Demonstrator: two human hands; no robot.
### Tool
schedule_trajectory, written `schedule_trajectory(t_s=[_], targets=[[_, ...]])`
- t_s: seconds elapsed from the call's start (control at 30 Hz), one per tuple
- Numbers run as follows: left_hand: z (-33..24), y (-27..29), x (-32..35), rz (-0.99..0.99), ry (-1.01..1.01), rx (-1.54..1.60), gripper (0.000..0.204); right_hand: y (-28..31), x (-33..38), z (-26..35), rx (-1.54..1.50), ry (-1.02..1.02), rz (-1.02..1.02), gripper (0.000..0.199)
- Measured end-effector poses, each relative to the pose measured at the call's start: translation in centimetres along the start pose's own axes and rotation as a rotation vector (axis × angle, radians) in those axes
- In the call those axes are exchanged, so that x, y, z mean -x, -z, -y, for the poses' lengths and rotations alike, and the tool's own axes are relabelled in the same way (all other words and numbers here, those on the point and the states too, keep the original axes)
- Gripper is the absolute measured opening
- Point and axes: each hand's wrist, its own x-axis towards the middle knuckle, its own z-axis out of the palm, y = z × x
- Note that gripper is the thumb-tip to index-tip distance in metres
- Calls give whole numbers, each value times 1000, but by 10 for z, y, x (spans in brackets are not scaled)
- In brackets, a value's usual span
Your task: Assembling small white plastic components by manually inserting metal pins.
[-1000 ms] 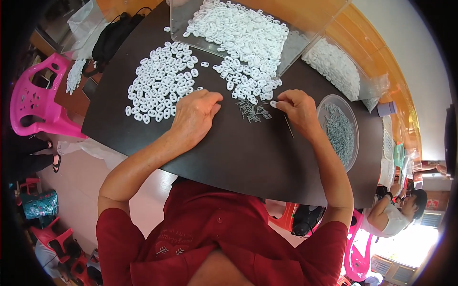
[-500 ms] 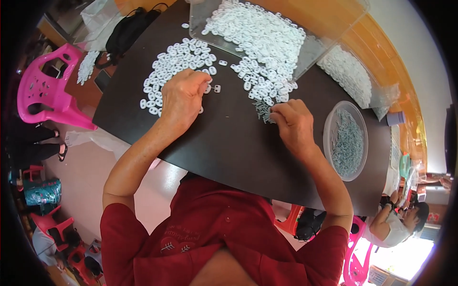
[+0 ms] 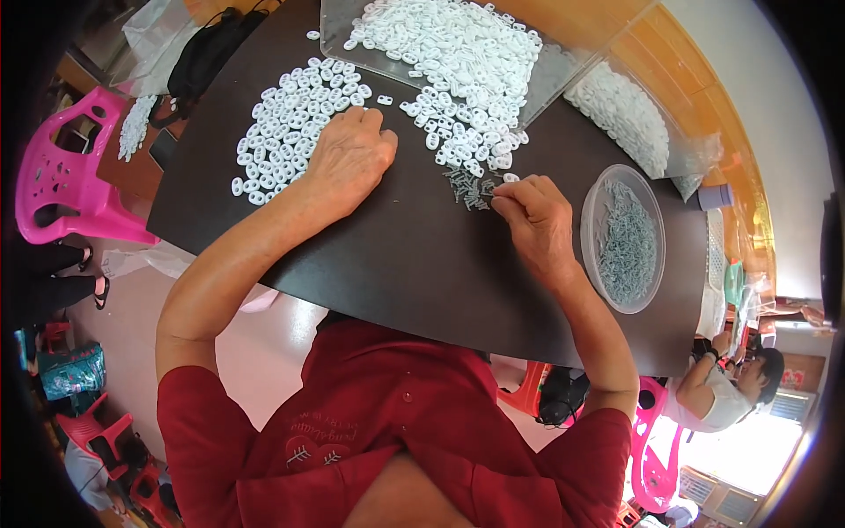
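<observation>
My left hand (image 3: 352, 160) is closed, palm down, at the right side of a spread of white oval two-holed plastic pieces (image 3: 286, 132). Its fingertips are turned under, so whatever they hold is hidden. My right hand (image 3: 540, 218) pinches thumb and forefinger together just right of a small heap of grey screws (image 3: 469, 187). Anything between those fingertips is too small to make out. One white piece (image 3: 510, 178) lies close to the right forefinger. Beyond the screws, more white pieces (image 3: 466, 128) spill from a clear bin (image 3: 563, 66).
A round clear tub (image 3: 588, 231) of grey screws stands right of my right forearm. Behind it lie a bag of white pieces (image 3: 620, 114) and a purple cup-like thing (image 3: 716, 196). A pink chair (image 3: 53, 176) is left of the dark table (image 3: 422, 264). Another person (image 3: 726, 392) sits at far right.
The whole view has shifted slightly. My left hand has turned more palm down, and the white pieces by its fingertips are now out of sight. My right fingers have drawn slightly away from the screws.
</observation>
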Motion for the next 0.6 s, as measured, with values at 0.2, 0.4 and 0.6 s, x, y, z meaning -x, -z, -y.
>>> schedule_trajectory(t_s=[0.2, 0.4, 0.6], targets=[[-6, 1, 1, -56, -45, 203, 9, -4, 3, 1, -16, 4, 2, 9], [-5, 8, 14, -356, 168, 353, 20, -6, 3, 2, -32, 0, 0, 9], [-26, 0, 20, -222, 179, 330, 21, -11, -5, 11, -57, 21, 22, 9]])
